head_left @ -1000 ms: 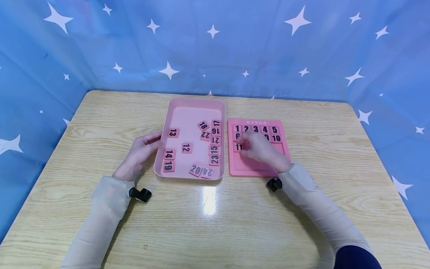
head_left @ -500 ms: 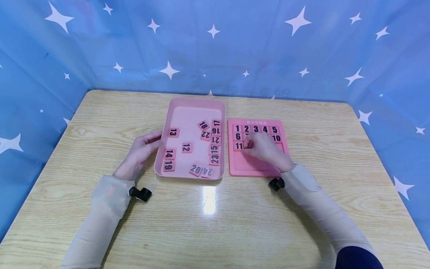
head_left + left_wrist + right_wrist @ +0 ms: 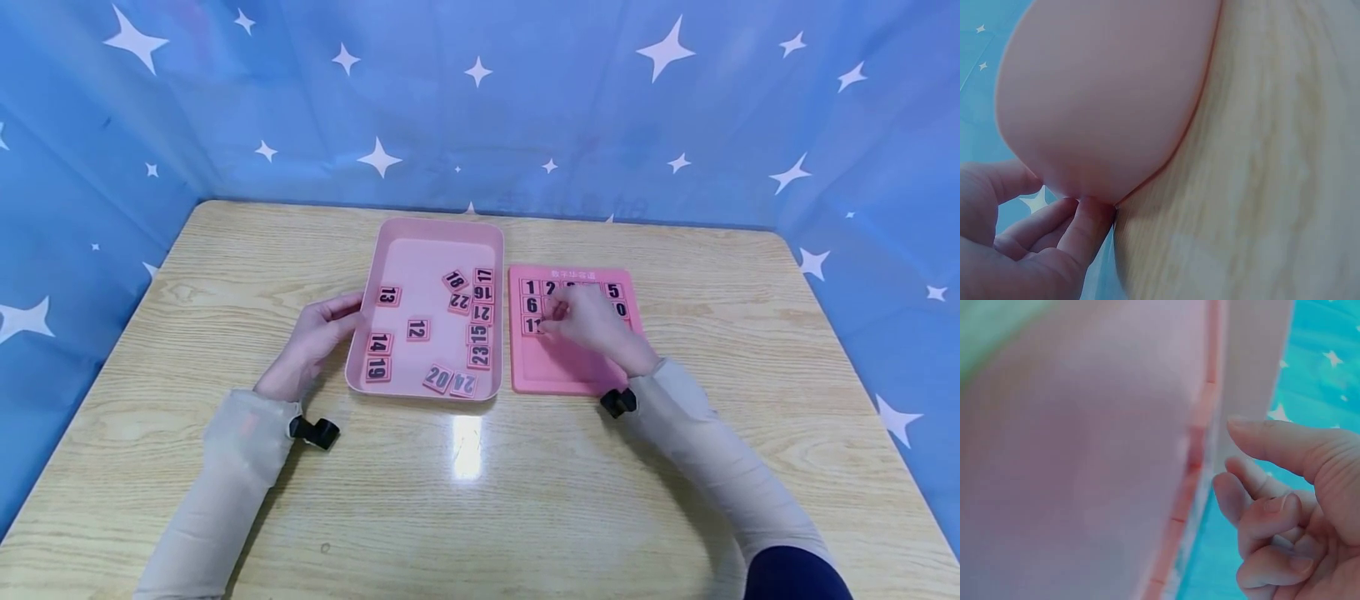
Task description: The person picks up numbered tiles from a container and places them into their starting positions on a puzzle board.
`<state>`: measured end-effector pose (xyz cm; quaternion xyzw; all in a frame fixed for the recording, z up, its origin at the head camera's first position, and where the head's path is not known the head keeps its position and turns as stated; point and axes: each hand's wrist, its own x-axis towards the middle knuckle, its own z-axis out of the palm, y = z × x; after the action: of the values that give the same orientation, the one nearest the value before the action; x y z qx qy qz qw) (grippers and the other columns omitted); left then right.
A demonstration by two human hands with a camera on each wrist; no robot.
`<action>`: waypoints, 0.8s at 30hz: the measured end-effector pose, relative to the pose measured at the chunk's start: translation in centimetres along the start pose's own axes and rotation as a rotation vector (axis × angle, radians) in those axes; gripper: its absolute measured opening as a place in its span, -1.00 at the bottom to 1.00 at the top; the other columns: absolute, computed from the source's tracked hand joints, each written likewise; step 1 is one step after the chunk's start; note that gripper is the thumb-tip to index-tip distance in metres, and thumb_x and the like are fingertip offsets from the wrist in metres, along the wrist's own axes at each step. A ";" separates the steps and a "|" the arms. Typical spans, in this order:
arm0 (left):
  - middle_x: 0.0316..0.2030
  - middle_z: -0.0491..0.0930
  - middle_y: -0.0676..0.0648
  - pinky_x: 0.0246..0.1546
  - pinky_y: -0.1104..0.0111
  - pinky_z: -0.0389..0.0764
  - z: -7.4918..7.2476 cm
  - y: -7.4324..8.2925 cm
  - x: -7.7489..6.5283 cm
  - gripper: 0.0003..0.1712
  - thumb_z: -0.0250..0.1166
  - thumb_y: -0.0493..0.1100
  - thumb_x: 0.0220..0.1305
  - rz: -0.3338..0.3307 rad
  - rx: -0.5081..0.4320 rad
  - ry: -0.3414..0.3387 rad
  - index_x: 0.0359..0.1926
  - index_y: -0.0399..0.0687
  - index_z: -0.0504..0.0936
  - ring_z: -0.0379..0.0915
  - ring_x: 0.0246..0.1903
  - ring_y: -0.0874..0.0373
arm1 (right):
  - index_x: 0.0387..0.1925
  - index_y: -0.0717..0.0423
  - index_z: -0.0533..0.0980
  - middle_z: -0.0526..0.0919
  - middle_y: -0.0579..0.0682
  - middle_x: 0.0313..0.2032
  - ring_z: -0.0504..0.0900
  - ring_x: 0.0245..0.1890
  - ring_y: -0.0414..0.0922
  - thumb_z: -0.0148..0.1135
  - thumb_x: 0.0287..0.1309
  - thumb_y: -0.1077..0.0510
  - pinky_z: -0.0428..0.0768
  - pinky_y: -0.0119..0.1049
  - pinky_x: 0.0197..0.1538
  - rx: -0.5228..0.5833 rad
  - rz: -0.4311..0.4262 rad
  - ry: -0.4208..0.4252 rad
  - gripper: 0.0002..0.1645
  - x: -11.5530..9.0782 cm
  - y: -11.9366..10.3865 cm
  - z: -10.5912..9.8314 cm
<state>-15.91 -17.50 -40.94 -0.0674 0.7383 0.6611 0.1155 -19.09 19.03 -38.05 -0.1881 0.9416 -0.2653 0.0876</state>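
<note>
The right hand (image 3: 592, 321) is partly covering tile 11 (image 3: 529, 325) on the number-puzzle board (image 3: 536, 371), grip narrowly parted, apparently holding nothing; careless withdrawing could be skewing it. The left hand (image 3: 311, 337), relaxed, is touching the tray (image 3: 411, 265).

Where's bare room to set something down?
Bare: the table on the near side of the tray; table right of the board; the tray's far end; the board's near part. Crowded: number tiles along the tray's right wall; the board's upper rows, by the right hand.
</note>
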 end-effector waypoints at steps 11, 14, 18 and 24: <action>0.22 0.33 -0.36 -0.07 0.63 0.43 -0.1 -0.4 0.1 -0.46 0.16 -0.34 0.25 0.020 -0.001 0.010 0.24 -0.42 0.32 0.37 -0.02 0.31 | -0.30 0.23 0.56 0.64 0.07 -0.36 0.52 -0.46 -0.05 0.38 -0.01 0.19 0.49 -0.25 -0.37 0.057 -0.095 0.077 -0.76 2.1 -3.1 0.0; 0.21 0.33 -0.36 -0.08 0.62 0.44 0.0 -0.5 0.3 -0.46 0.16 -0.34 0.24 0.023 0.001 0.015 0.23 -0.42 0.32 0.38 -0.03 0.33 | -0.28 0.23 0.56 0.65 0.08 -0.32 0.46 -0.51 -0.09 0.38 -0.01 0.18 0.45 -0.29 -0.42 0.087 -0.140 0.074 -0.74 2.8 -4.1 0.5; 0.22 0.33 -0.35 -0.10 0.62 0.45 0.0 -0.6 0.4 -0.45 0.17 -0.34 0.24 0.011 -0.010 0.015 0.24 -0.40 0.33 0.38 -0.04 0.34 | -0.21 0.23 0.57 0.65 0.10 -0.26 0.47 -0.50 -0.07 0.39 -0.01 0.19 0.48 -0.26 -0.39 0.139 -0.178 0.049 -0.70 3.5 -5.5 1.5; 0.22 0.33 -0.34 -0.09 0.62 0.44 -0.1 -0.6 0.4 -0.44 0.18 -0.34 0.22 0.004 -0.013 0.017 0.24 -0.40 0.33 0.37 -0.01 0.31 | -0.13 0.25 0.58 0.66 0.11 -0.18 0.58 -0.15 0.01 0.41 -0.03 0.20 0.52 -0.16 -0.02 0.176 -0.239 -0.008 -0.62 4.6 -7.4 3.1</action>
<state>-16.19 -17.67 -41.66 -0.0723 0.7351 0.6655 0.1073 -20.23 9.89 -37.05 -0.2918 0.8852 -0.3544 0.0754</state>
